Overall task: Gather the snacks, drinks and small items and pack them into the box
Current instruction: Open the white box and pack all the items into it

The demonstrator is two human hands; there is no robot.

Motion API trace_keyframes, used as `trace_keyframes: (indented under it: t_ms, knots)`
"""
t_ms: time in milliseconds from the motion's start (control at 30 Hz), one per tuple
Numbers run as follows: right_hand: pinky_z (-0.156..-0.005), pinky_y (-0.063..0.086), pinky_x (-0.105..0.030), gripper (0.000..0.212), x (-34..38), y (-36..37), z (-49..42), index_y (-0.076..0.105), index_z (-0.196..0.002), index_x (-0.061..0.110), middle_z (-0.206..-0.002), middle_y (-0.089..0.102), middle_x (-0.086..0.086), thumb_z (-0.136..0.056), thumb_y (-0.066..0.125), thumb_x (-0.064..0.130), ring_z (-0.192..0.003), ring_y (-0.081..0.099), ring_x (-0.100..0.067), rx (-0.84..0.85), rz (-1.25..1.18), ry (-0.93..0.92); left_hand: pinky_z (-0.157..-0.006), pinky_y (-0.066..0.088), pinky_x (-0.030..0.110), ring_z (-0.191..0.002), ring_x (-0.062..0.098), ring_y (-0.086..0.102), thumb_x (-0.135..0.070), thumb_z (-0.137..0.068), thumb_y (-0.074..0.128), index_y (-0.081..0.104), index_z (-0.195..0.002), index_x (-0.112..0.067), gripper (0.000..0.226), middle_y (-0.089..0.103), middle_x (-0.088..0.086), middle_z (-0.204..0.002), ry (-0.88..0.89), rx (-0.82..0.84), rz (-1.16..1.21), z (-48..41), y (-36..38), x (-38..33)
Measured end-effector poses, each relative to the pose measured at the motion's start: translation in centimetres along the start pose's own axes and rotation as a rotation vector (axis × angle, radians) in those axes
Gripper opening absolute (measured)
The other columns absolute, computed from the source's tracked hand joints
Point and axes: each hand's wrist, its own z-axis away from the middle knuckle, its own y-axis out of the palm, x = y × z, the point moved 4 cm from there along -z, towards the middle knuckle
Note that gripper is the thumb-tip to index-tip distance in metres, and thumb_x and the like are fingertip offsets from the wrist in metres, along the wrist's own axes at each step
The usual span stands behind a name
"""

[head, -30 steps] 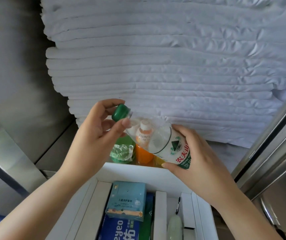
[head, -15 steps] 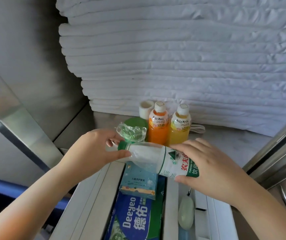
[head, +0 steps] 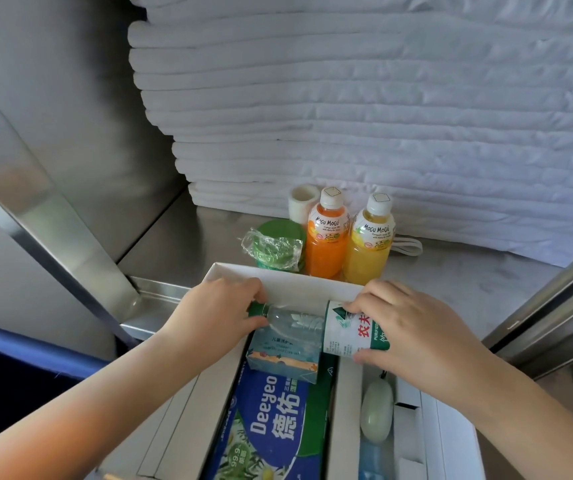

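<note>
A clear water bottle [head: 316,323] with a green cap and a white-green label lies sideways just inside the far end of the white box [head: 278,277]. My left hand [head: 215,310] grips its cap end, my right hand [head: 413,323] grips the labelled body. Under the bottle a small light-blue carton [head: 283,355] rests on a blue Deeyeo pack [head: 264,431]. A pale green oval item [head: 376,410] lies in the box's right compartment. Behind the box stand an orange drink bottle [head: 326,237], a yellow drink bottle [head: 369,244] and a green cup [head: 276,247] with crumpled plastic film.
A tall stack of folded white cloths [head: 382,116] fills the back of the steel shelf [head: 181,247]. A white roll [head: 300,202] stands behind the orange bottle and a white cord [head: 408,245] lies beside the yellow one. Metal frames slant at both sides.
Both hands have lowered the water bottle from above the shelf down into the far end of the box, turning it level. The drinks behind the box have come into view.
</note>
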Motion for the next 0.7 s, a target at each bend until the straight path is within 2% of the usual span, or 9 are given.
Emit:
trace_keyframes:
  t_ms: [100,233,300,333,400,500,600,700]
  knots:
    - [-0.059,0.024,-0.012,0.058,-0.2,0.1,-0.1,0.048,-0.122,0.035,-0.108,0.041,0.02,-0.072,0.068,0.057,-0.098,0.038,0.0,-0.015,-0.024,-0.001,-0.062,0.043,0.022,-0.075,0.006,0.051,-0.055,-0.086,0.053,0.054,-0.107,-0.036,0.029,0.055,-0.015,-0.092,0.015,-0.003,-0.046,0.3,-0.8,-0.1]
    - [-0.062,0.027,-0.016,0.059,-0.1,0.0,0.1,0.059,-0.115,0.028,-0.104,0.051,0.014,-0.064,0.078,0.05,-0.094,0.049,-0.007,-0.032,-0.046,0.013,-0.055,0.036,0.01,-0.066,-0.01,0.052,-0.049,-0.087,0.05,0.062,-0.101,-0.037,0.023,0.051,-0.03,-0.069,0.019,-0.16,0.105,-0.5,-4.6,0.0]
    - [-0.06,0.025,-0.012,0.06,-0.1,0.0,0.0,0.057,-0.118,0.03,-0.105,0.048,0.016,-0.066,0.076,0.052,-0.092,0.044,-0.004,-0.031,-0.044,0.016,-0.053,0.034,0.008,-0.065,-0.011,0.053,-0.038,-0.088,0.055,0.065,-0.099,-0.035,0.015,0.053,-0.028,-0.069,0.039,-0.283,0.199,-2.3,-6.7,0.2]
    - [-0.06,0.024,-0.011,0.061,-0.1,0.1,0.0,0.053,-0.122,0.032,-0.106,0.044,0.019,-0.069,0.072,0.055,-0.092,0.037,0.0,-0.021,-0.044,0.014,-0.054,0.037,0.011,-0.068,-0.008,0.055,-0.034,-0.089,0.057,0.064,-0.101,-0.034,0.014,0.056,-0.026,-0.075,0.049,-0.311,0.232,-3.6,-7.2,0.2]
    - [-0.062,0.023,-0.011,0.062,-0.2,0.4,-0.1,0.047,-0.126,0.036,-0.105,0.034,0.023,-0.072,0.066,0.058,-0.092,0.026,0.004,-0.003,-0.053,0.015,-0.066,0.047,0.022,-0.081,0.0,0.057,-0.03,-0.089,0.06,0.061,-0.112,-0.032,0.023,0.06,-0.018,-0.1,0.064,-0.293,0.256,-6.6,-7.2,0.0]
    - [-0.064,0.024,-0.011,0.062,-0.2,0.4,0.0,0.044,-0.128,0.038,-0.103,0.029,0.025,-0.073,0.065,0.059,-0.092,0.023,0.006,0.007,-0.077,0.021,-0.078,0.048,0.029,-0.099,0.012,0.057,-0.029,-0.091,0.058,0.053,-0.127,-0.03,0.036,0.054,-0.006,-0.124,0.094,-0.251,0.197,-10.7,-6.1,-0.7]
    - [-0.065,0.023,-0.006,0.061,-0.3,0.5,0.1,0.043,-0.127,0.04,-0.101,0.025,0.027,-0.073,0.064,0.061,-0.092,0.022,0.006,0.011,-0.09,0.022,-0.081,0.041,0.026,-0.111,0.019,0.053,-0.029,-0.09,0.058,0.051,-0.129,-0.029,0.039,0.051,-0.002,-0.129,0.081,-0.237,0.168,-13.8,-4.6,-1.0]
    - [-0.066,0.024,-0.008,0.062,-0.5,0.6,0.0,0.042,-0.128,0.041,-0.101,0.025,0.028,-0.073,0.063,0.061,-0.092,0.022,0.006,0.007,-0.103,0.018,-0.08,0.042,0.027,-0.112,0.017,0.051,-0.032,-0.089,0.06,0.056,-0.125,-0.028,0.036,0.051,-0.003,-0.123,0.075,-0.208,0.123,-15.7,-3.2,-1.4]
